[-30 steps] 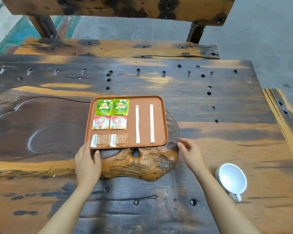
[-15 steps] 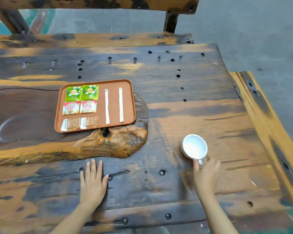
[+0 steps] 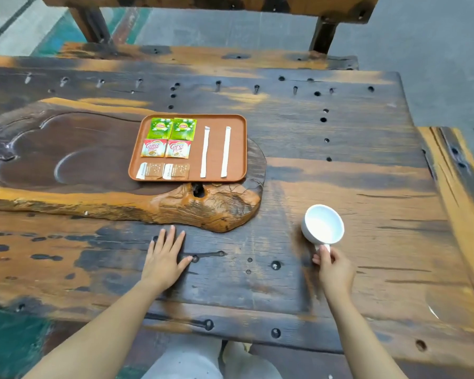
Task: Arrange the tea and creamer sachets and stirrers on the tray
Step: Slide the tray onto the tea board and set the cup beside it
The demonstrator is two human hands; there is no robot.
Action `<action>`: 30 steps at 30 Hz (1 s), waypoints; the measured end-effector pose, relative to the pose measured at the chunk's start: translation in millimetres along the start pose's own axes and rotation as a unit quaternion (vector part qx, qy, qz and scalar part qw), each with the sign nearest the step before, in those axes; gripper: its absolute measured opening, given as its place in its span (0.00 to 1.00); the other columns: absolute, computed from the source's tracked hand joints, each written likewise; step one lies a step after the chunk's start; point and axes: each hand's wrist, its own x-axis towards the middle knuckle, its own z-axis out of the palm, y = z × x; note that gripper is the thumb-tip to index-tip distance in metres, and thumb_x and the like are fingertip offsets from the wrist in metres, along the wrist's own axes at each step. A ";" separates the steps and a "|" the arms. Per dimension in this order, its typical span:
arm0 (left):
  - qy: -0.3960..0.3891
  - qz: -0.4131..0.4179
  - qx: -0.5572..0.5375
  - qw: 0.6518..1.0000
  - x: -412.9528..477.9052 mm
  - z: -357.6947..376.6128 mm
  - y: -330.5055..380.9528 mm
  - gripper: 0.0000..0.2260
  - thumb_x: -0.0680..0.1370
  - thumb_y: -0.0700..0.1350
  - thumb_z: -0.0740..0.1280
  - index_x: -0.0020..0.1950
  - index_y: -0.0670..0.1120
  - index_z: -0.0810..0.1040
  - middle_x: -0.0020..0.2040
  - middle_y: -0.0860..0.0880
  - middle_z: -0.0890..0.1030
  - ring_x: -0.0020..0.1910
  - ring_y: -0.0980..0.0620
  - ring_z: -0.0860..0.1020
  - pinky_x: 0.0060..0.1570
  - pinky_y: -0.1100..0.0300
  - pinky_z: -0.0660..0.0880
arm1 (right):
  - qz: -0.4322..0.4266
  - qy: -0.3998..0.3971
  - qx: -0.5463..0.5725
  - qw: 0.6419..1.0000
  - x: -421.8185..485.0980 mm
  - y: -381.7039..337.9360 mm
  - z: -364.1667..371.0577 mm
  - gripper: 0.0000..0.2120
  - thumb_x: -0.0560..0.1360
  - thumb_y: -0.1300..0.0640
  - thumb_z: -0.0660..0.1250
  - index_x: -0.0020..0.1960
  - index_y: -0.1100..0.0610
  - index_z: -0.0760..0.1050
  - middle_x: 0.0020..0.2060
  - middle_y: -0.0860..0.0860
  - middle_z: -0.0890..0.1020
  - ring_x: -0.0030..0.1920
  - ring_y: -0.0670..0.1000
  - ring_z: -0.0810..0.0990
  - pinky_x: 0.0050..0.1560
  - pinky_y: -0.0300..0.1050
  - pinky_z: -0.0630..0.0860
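A brown tray (image 3: 238,149) rests on a carved wooden slab. On it lie two green tea sachets (image 3: 172,128), two red-and-white creamer sachets (image 3: 166,148), two brown sachets (image 3: 163,170) and two white wrapped stirrers (image 3: 215,151), set in neat rows. My left hand (image 3: 163,259) lies flat on the table, fingers spread, in front of the slab. My right hand (image 3: 333,270) pinches the handle of a white cup (image 3: 323,225) that stands to the right of the slab.
The carved slab (image 3: 208,209) has a raised, rounded front edge between my hands and the tray. The dark wooden table (image 3: 353,173) is studded with holes. A bench (image 3: 203,53) stands behind it, and a wooden plank (image 3: 454,187) runs along the right.
Both hands have left the tray's front edge and come back toward me. The left one now lies flat on the table and the right one has taken the cup's handle.
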 end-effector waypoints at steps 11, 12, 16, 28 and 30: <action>0.012 -0.093 -0.005 0.996 -13.6 -15.1 -91.8 0.33 0.77 0.61 0.53 0.76 0.52 0.41 0.78 0.48 0.42 0.76 0.47 0.40 0.74 0.46 0.45 | -0.195 -0.157 -0.089 0.964 0.4 -92.7 62.9 0.09 0.76 0.56 0.62 0.39 0.54 0.77 0.36 0.54 0.84 0.41 0.52 0.81 0.41 0.44 0.73; 0.011 -0.099 -0.009 0.995 -12.9 -16.2 -100.4 0.33 0.77 0.61 0.53 0.76 0.52 0.41 0.78 0.48 0.42 0.76 0.47 0.40 0.74 0.46 0.44 | -0.211 -0.169 -0.096 0.958 0.6 -105.3 74.7 0.09 0.76 0.56 0.63 0.39 0.54 0.78 0.35 0.53 0.84 0.40 0.52 0.81 0.41 0.44 0.74; 0.015 -0.103 -0.035 0.994 -8.1 -19.3 -131.5 0.33 0.77 0.62 0.52 0.76 0.52 0.41 0.78 0.48 0.41 0.76 0.47 0.40 0.74 0.47 0.44 | -0.273 -0.212 -0.117 0.931 -4.2 -154.8 129.3 0.09 0.75 0.56 0.64 0.42 0.58 0.80 0.36 0.54 0.84 0.40 0.54 0.81 0.41 0.47 0.75; 0.023 0.006 0.016 1.000 2.1 -6.6 -190.3 0.37 0.71 0.72 0.49 0.75 0.54 0.47 0.76 0.49 0.57 0.76 0.50 0.43 0.70 0.51 0.40 | -0.361 -0.295 -0.124 0.876 -26.2 -277.7 294.4 0.12 0.76 0.57 0.62 0.39 0.62 0.80 0.33 0.58 0.84 0.39 0.58 0.81 0.42 0.48 0.72; 0.021 0.031 0.020 0.999 8.5 -8.2 -197.0 0.39 0.70 0.73 0.50 0.75 0.53 0.50 0.75 0.48 0.59 0.75 0.52 0.39 0.70 0.51 0.42 | -0.381 -0.302 -0.139 0.862 -26.7 -290.8 314.4 0.13 0.76 0.58 0.62 0.38 0.63 0.79 0.33 0.59 0.84 0.38 0.58 0.81 0.42 0.48 0.72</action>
